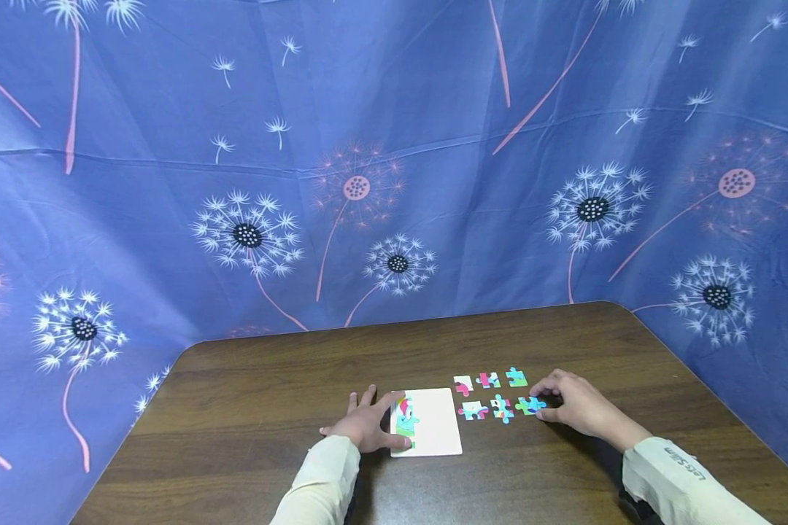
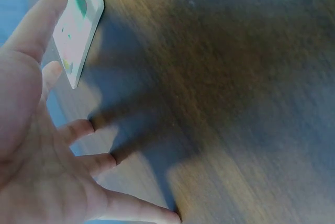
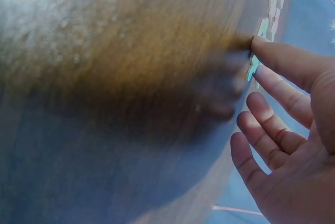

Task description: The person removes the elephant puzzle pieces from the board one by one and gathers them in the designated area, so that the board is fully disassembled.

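A white square puzzle board (image 1: 435, 423) lies on the table, with a strip of colourful picture along its left side. My left hand (image 1: 366, 425) is spread at that side, thumb and index finger reaching over the board. In the left wrist view, the other fingertips of this left hand (image 2: 57, 145) are on the wood. At the right end of the nearer row of loose pieces, a blue-green puzzle piece (image 1: 529, 406) lies between the thumb and index finger of my right hand (image 1: 581, 408). The right wrist view has the right hand (image 3: 293, 114) pinching that piece's edges, other fingers loosely bent.
Beside the board lie more jigsaw pieces in two rows: a nearer one with a white-and-pink piece (image 1: 473, 410) and a blue-and-red piece (image 1: 502, 409), and a farther one ending in a green-blue piece (image 1: 516, 377). A blue dandelion-print cloth (image 1: 433, 182) hangs behind the brown wooden table (image 1: 249, 408).
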Available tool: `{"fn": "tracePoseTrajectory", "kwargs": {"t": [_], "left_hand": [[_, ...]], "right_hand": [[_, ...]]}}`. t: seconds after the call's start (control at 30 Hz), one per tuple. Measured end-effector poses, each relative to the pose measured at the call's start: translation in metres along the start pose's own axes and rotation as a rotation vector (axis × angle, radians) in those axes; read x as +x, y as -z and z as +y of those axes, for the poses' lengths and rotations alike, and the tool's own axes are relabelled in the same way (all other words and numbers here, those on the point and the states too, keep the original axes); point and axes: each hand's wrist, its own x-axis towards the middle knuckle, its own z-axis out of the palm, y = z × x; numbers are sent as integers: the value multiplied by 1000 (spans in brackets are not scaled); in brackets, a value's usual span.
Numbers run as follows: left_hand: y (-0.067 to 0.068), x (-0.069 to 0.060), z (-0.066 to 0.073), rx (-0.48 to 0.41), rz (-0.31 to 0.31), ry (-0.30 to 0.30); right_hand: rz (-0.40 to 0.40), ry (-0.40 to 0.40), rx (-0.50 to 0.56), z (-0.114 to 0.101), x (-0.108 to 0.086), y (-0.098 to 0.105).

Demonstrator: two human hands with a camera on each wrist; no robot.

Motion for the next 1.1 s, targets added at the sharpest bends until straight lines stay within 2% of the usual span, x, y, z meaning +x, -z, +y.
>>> {"fn": "tracePoseTrajectory", "kwargs": {"t": [0.3,0.5,0.63,0.9,1.1], "left_hand": [[1,1,-1,110,92,-47],[2,-1,-3,132,119,-83],[4,-1,-5,134,119,-96],[5,-1,-10,121,57,-72],[4,-1,-10,119,72,-89]], "right_hand": [[0,16,17,0,0,0],[-10,8,22,0,0,1],[-14,-6,24,0,0,1],[-14,-1,26,1,1,1],[-32,10,17,0,1,3]]}}
